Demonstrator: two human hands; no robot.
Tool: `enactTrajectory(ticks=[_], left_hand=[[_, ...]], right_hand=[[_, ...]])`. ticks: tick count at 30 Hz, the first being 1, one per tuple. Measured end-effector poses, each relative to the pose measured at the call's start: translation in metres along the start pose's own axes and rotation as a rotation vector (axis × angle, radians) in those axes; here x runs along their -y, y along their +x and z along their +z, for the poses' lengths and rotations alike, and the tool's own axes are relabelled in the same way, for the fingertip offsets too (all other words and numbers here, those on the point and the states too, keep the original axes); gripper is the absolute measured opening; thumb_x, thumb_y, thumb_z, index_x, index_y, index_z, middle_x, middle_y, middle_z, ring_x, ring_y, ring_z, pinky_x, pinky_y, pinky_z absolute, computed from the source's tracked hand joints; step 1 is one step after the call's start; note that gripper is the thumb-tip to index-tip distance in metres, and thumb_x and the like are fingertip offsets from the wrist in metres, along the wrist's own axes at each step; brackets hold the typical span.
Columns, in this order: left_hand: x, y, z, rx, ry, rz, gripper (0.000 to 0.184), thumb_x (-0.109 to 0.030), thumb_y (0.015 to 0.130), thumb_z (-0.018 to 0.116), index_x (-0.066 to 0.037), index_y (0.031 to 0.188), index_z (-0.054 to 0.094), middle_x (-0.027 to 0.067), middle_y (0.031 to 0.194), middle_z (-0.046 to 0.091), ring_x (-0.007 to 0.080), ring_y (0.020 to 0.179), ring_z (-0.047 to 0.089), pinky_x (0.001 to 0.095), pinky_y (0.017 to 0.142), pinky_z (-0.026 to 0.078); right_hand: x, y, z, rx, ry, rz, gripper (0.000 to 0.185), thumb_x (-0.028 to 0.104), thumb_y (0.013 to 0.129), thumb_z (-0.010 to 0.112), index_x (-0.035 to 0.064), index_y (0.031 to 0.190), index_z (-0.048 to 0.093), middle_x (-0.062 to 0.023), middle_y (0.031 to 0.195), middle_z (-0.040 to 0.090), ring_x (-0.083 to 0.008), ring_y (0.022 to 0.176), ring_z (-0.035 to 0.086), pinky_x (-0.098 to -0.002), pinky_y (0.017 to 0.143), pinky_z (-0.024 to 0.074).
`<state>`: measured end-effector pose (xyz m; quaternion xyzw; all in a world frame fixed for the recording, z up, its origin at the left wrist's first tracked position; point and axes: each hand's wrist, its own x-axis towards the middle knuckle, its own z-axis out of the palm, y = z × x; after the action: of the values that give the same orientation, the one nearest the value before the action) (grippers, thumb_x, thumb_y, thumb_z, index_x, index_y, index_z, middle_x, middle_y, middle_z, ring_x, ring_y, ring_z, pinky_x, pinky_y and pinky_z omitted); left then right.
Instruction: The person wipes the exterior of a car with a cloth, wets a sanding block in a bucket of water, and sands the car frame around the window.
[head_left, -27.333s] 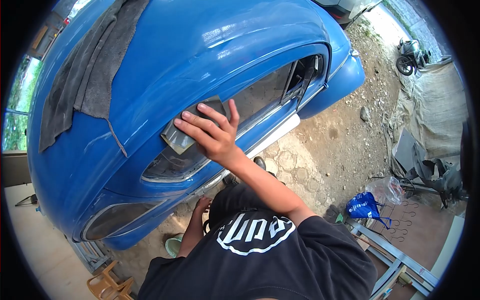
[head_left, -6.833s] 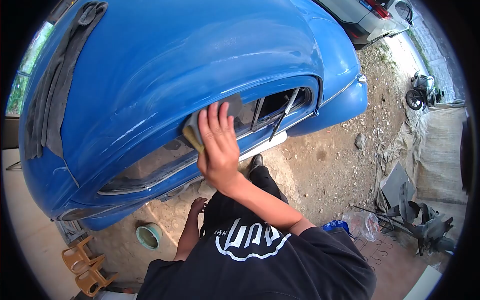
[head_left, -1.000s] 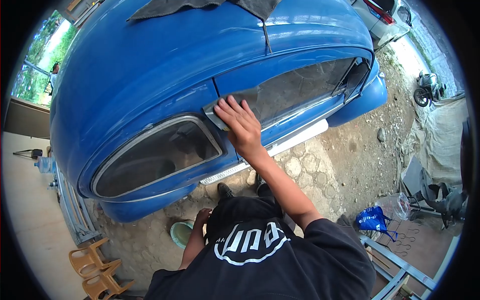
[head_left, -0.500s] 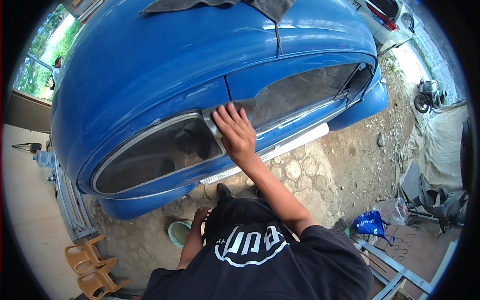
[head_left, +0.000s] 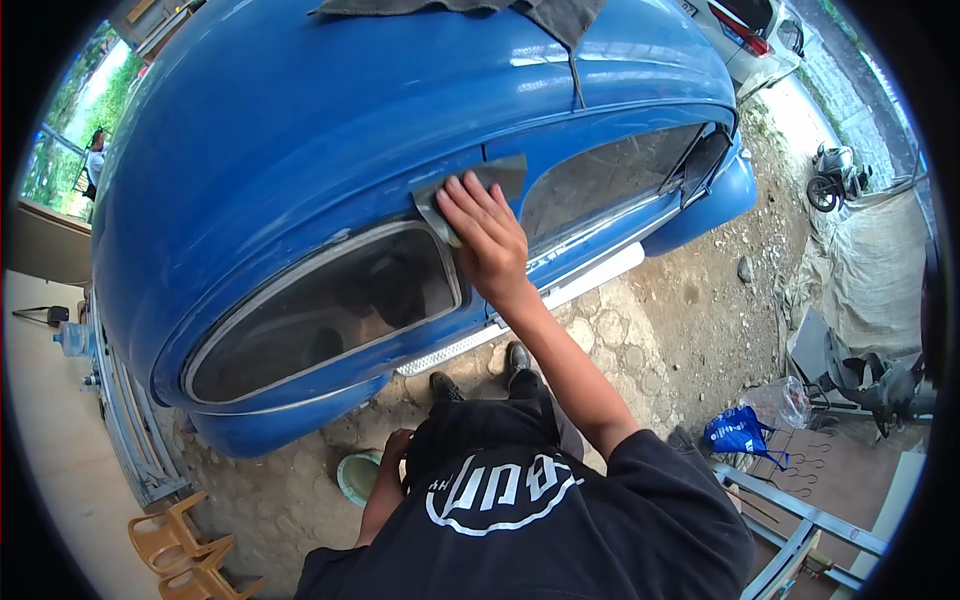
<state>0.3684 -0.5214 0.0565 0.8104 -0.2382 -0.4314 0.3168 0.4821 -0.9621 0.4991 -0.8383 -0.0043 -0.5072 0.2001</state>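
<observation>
My right hand [head_left: 487, 232] lies with fingers stretched over a grey sheet of sandpaper [head_left: 510, 175], pressing it against the blue car [head_left: 300, 120]. The sheet bends over the pillar between the rear side window [head_left: 330, 310] and the front door window [head_left: 610, 180], covering part of the door seam. Its edges stick out to both sides of the fingers. My left hand [head_left: 398, 443] hangs low beside my waist, away from the car; its fingers are mostly hidden. A dark grey cloth [head_left: 560, 18] is draped on the roof, a strip hanging down.
A green basin [head_left: 358, 478] stands on the paved ground by my left side. Brown plastic chairs [head_left: 165, 535] and metal rails [head_left: 135, 410] are at left. To the right lie a blue bag [head_left: 738, 432] and a metal frame [head_left: 800, 530]. A motorcycle [head_left: 835, 178] and another person [head_left: 95, 160] are farther off.
My right hand and the sandpaper have moved a little up the pillar, towards the roof. My left hand has drawn closer to my body. The whole view has shifted slightly.
</observation>
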Motion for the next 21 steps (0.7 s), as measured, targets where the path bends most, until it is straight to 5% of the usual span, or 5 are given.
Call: enactTrajectory(ticks=[4, 6, 13, 17, 21], left_hand=[[0.009, -0.009, -0.009, -0.004, -0.032, -0.071, 0.032, -0.030, 0.083, 0.066, -0.008, 0.104, 0.075, 0.0190, 0.100, 0.072, 0.0362, 0.102, 0.068, 0.0452, 0.090, 0.053], [0.007, -0.014, -0.027, 0.096, 0.323, 0.179, 0.032, -0.031, 0.083, 0.065, -0.007, 0.102, 0.075, 0.0192, 0.100, 0.072, 0.0365, 0.101, 0.068, 0.0451, 0.090, 0.053], [0.009, 0.009, -0.056, 0.081, -0.396, -0.580, 0.037, -0.034, 0.094, 0.058, -0.009, 0.120, 0.064, 0.0103, 0.099, 0.070, 0.0240, 0.085, 0.069, 0.0405, 0.069, 0.056], [-0.026, 0.009, -0.079, 0.095, -0.414, -0.698, 0.042, -0.037, 0.094, 0.057, -0.011, 0.127, 0.059, 0.0101, 0.101, 0.069, 0.0245, 0.082, 0.069, 0.0418, 0.072, 0.055], [-0.008, 0.018, -0.082, 0.089, -0.390, -0.688, 0.041, -0.037, 0.094, 0.058, -0.011, 0.126, 0.059, 0.0114, 0.106, 0.068, 0.0255, 0.084, 0.068, 0.0459, 0.077, 0.054]], right_hand=[[-0.004, -0.029, 0.003, 0.016, -0.038, 0.008, 0.042, -0.008, 0.083, 0.057, 0.0101, 0.117, 0.074, -0.0077, 0.126, 0.070, -0.0255, 0.127, 0.061, -0.0450, 0.108, 0.0437], [0.009, 0.005, 0.002, -0.025, -0.013, 0.032, 0.043, -0.009, 0.082, 0.055, 0.0100, 0.116, 0.074, -0.0079, 0.125, 0.071, -0.0261, 0.125, 0.062, -0.0452, 0.109, 0.0437], [-0.007, -0.039, 0.003, -0.022, -0.086, 0.085, 0.048, -0.009, 0.083, 0.053, 0.0090, 0.125, 0.068, -0.0119, 0.132, 0.066, -0.0274, 0.131, 0.057, -0.0486, 0.111, 0.0411], [0.016, 0.022, 0.005, -0.137, -0.031, 0.155, 0.051, -0.011, 0.081, 0.052, 0.0086, 0.125, 0.069, -0.0122, 0.132, 0.066, -0.0295, 0.131, 0.057, -0.0501, 0.112, 0.0398], [0.018, -0.026, 0.001, 0.001, -0.098, 0.141, 0.048, -0.009, 0.081, 0.053, 0.0085, 0.122, 0.070, -0.0106, 0.131, 0.067, -0.0281, 0.132, 0.057, -0.0494, 0.112, 0.0396]])
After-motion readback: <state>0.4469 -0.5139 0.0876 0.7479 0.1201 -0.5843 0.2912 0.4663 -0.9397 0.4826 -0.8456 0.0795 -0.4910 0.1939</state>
